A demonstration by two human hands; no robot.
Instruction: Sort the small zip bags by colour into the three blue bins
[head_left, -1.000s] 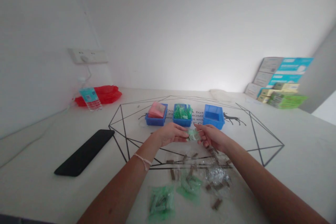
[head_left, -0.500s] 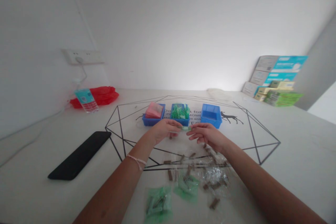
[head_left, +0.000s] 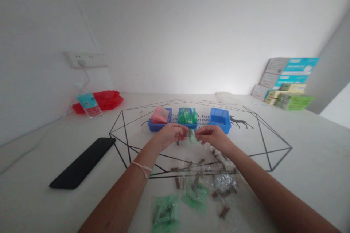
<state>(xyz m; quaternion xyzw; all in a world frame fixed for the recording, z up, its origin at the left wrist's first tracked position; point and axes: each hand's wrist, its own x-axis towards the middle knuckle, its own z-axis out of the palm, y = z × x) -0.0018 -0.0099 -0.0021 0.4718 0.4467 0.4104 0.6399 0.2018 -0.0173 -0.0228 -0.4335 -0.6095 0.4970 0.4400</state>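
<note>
Between my two hands hangs a small clear-green bag (head_left: 192, 137) with thin dark pieces showing inside. My left hand (head_left: 172, 134) pinches its left edge, and the fingers of my right hand (head_left: 210, 135) are closed on its right edge. Just behind the hands stand a blue bin of pink packets (head_left: 157, 126), a blue bin of green bags (head_left: 187, 125) and a third blue bin (head_left: 221, 121). Nearer my body lie green bags with brown pieces (head_left: 165, 213), (head_left: 195, 196) and a spread of clear bags (head_left: 225, 182) with small brown pieces.
A black flat slab (head_left: 83, 164) lies at the left. Behind it are a bottle (head_left: 90, 105) and a red plastic bag (head_left: 109, 100). Stacked boxes (head_left: 290, 80) stand at the back right, near a pale bag (head_left: 228, 97).
The small bag between my hands now hangs down and shows its face, where before it looked narrow and flat. My right fingers have drawn closer together.
</note>
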